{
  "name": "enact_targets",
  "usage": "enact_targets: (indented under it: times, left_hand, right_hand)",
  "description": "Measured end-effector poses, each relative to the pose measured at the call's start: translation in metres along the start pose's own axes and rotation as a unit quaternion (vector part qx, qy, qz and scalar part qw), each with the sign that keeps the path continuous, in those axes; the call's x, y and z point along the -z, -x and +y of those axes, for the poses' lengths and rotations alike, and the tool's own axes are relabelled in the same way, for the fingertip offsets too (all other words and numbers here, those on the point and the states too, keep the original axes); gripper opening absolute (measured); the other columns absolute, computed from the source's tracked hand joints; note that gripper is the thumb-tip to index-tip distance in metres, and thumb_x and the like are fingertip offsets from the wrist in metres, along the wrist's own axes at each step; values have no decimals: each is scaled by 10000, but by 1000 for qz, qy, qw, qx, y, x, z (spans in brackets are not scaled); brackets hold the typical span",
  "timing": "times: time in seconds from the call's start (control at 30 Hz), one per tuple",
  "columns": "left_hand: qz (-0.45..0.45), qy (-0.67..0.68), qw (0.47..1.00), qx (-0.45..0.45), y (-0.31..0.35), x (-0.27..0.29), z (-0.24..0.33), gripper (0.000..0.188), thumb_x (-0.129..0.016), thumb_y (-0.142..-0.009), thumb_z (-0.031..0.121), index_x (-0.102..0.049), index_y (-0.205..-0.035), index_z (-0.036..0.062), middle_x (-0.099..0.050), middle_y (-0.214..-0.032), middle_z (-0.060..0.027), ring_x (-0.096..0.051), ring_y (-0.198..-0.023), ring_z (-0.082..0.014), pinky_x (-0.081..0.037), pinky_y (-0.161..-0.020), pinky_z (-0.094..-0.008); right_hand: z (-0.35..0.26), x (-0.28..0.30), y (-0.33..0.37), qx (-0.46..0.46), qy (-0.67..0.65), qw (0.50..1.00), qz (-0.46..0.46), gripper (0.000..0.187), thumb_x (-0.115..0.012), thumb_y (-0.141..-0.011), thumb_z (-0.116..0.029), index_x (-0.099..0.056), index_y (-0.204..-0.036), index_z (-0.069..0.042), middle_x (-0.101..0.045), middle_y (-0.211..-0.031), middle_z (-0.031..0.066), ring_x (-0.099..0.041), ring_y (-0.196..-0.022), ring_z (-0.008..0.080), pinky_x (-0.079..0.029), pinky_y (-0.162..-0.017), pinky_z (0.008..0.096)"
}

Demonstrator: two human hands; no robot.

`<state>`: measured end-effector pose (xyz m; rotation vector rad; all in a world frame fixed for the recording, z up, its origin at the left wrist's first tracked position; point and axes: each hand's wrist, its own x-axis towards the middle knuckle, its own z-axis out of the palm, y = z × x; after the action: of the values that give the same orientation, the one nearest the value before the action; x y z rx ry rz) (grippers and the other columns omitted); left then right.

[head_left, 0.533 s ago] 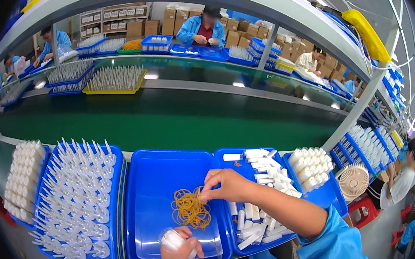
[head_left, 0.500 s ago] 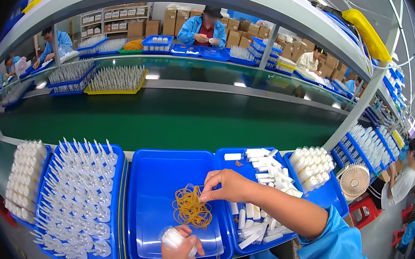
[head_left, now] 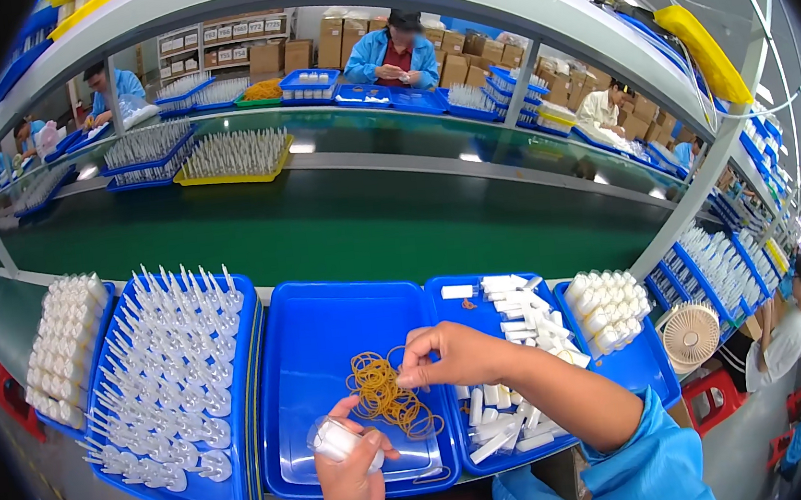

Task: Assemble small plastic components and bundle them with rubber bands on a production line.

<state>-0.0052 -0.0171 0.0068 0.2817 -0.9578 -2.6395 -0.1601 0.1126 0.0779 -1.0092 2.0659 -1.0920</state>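
Note:
My left hand is closed around a white cylindrical piece with a clear, flared plastic part, tilted over the front of a blue tray. In that tray lies a tangled heap of tan rubber bands. At the heap's right edge, my right hand has thumb and fingertips pinched together. Whether a band is between those fingertips is too small to make out. My right forearm crosses a second blue tray of loose white cylindrical pieces and hides some of them.
To the left stands a blue tray of upright, spiked clear-white parts, beside stacked white pieces. More stacked white pieces and a beige fan are at the right. Beyond the green belt, a person works at trays.
The whole view has shifted slightly. My left hand has risen a little with the white piece, its fingers spread more. My right hand stays pinched at the rubber bands.

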Motion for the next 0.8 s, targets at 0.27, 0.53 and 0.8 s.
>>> enact_targets:
  times: [0.27, 0.53, 0.8]
  left_hand:
    - [-266, 130, 930, 217, 13, 0, 10, 225, -610, -714, -39, -473, -859, 64, -424, -1143, -165, -575, -680, -256, -503, -523, -337]
    - [-269, -98, 931, 225, 17, -15, 7, 241, -606, -689, -132, -463, -803, 26, -416, -1117, -151, -598, -749, -184, -524, -619, -307]
    - [-512, 111, 798, 298, 20, -29, 2, 255, -674, -684, -25, -466, -822, 26, -456, -757, -101, -524, -546, -174, -459, -453, -253]
  right_hand:
    - [2, -39, 66, 22, -233, 971, -55, 171, -668, -789, -198, -611, -718, -53, -485, -843, 13, -462, -798, 111, -378, -710, 253]
    - [17, -69, 113, 72, -332, 940, 31, 140, -658, -799, -159, -607, -776, -30, -437, -847, 15, -429, -832, 112, -346, -741, 234]
    - [27, -72, 132, 196, -645, 738, 9, 341, -423, -912, -360, -495, -849, -33, -405, -636, -5, -414, -599, 105, -385, -703, 292]
